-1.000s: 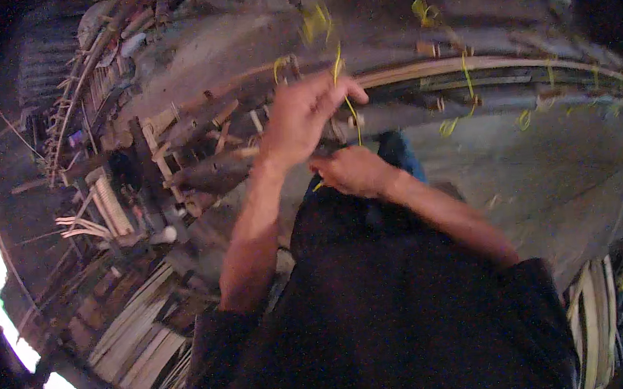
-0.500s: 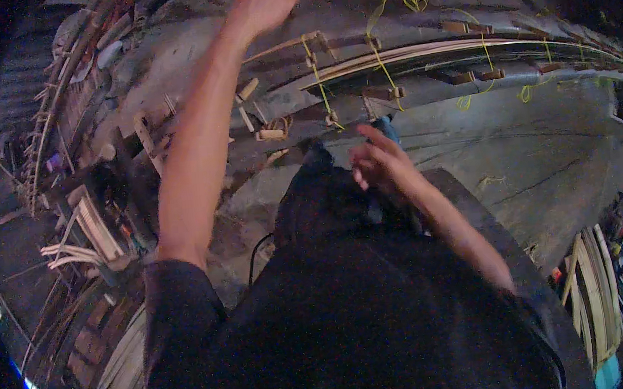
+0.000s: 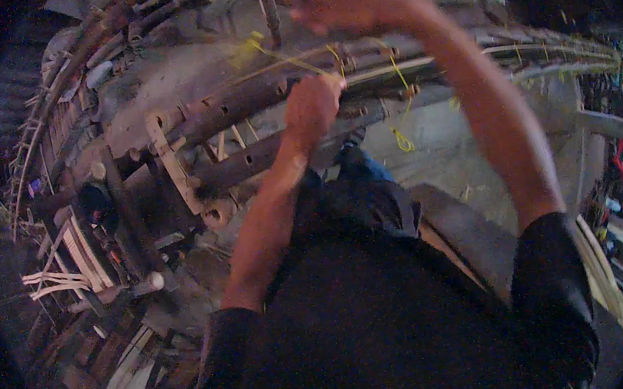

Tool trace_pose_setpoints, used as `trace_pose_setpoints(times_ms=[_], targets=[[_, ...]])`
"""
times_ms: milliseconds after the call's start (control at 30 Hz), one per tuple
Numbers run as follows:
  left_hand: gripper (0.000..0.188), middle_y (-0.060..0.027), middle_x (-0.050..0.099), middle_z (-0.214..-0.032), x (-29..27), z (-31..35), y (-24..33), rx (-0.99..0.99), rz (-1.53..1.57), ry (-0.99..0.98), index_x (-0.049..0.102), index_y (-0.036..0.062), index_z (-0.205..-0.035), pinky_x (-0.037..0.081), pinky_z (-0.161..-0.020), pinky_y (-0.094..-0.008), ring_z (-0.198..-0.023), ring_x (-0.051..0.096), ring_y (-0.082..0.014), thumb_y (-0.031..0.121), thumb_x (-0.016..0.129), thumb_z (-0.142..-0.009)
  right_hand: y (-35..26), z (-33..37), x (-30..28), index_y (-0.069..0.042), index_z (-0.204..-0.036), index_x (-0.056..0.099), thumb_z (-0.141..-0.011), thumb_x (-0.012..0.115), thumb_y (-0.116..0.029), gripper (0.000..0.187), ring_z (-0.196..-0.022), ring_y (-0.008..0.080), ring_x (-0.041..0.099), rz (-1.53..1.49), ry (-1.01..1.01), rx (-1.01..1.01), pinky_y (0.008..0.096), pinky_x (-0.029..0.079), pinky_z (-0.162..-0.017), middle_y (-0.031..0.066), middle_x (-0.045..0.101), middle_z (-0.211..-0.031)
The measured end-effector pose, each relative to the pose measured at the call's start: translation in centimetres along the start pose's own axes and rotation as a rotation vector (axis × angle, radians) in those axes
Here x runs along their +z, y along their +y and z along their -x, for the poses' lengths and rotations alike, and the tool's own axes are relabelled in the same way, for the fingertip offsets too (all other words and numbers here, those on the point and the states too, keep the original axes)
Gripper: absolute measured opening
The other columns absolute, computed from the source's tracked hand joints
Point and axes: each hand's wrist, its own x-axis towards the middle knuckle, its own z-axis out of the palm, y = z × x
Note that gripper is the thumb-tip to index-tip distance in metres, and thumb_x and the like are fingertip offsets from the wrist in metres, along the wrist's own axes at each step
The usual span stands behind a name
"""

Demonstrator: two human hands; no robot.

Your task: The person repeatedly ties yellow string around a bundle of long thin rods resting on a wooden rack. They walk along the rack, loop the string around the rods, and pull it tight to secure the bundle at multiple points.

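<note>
One yellow cord [image 3: 294,61] slants forward-left from the left hand [image 3: 314,109].

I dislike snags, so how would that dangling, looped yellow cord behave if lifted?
The yellow cord probably flops: its end hangs in loops. It's likely light, being thin. It may catch, since it appears to run up to a wooden peg.

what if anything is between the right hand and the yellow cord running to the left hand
Nothing visible: only floor shows between the blurred right hand and the yellow cord, though one view cannot settle depth. The left hand looks closed on the cord.
</note>
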Motion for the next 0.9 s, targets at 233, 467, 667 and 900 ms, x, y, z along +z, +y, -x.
trace_pose_setpoints(times_ms=[233, 467, 667, 900], targets=[[0.023, -0.0211, 0.062, -0.077, -1.3, 1.2, 1.4, -0.139, 0.272, 0.077, 0.065, 0.004, -0.079, 0.047, -0.064, -0.0479, -0.071, 0.061, -0.0392, 0.022, 0.053, -0.085, -1.3, 5.3, 5.1, -0.005, -0.101, 0.053, -0.086, 0.055, -0.015, 0.019, -0.069, 0.0117, 0.052, -1.372, 0.579, 0.039, 0.0308, 0.047, -0.066, 0.0003, 0.051, -0.077], [0.032, -0.0107, 0.066, -0.082, -4.3, -1.9, 4.7, -0.214, 0.598, 0.064, 0.064, -0.0006, -0.086, 0.047, -0.076, -0.0272, -0.076, 0.063, -0.0187, 0.029, 0.052, -0.091, -4.2, 12.5, 22.2, -0.009, -0.101, 0.052, -0.08, 0.052, -0.011, 0.021, -0.06, 0.0324, 0.062, -0.43, -0.013, 0.111, 0.0446, 0.049, -0.053, 0.014, 0.059, -0.063], [0.04, -0.0055, 0.06, -0.078, -3.5, -13.0, -2.5, -0.403, 0.206, -0.095, 0.06, 0.0013, -0.086, 0.042, -0.058, -0.032, -0.067, 0.051, -0.0143, 0.039, 0.047, -0.09, -5.0, 14.9, 20.9, -0.009, -0.096, 0.055, -0.076, 0.057, -0.017, 0.021, -0.059, 0.0319, 0.062, -0.484, 0.009, 0.101, 0.0444, 0.05, -0.053, 0.0107, 0.06, -0.062], [0.041, -0.011, 0.064, -0.083, -0.5, -18.0, -12.2, 0.293, -0.152, -0.496, 0.064, 0.0042, -0.098, 0.044, -0.069, -0.0364, -0.078, 0.061, -0.024, 0.041, 0.049, -0.087, -3.3, 19.3, 17.5, -0.009, -0.101, 0.06, -0.073, 0.062, -0.016, 0.029, -0.1, 0.0295, 0.054, -0.585, 0.712, -0.01, 0.0403, 0.045, -0.085, 0.0146, 0.057, -0.103]])
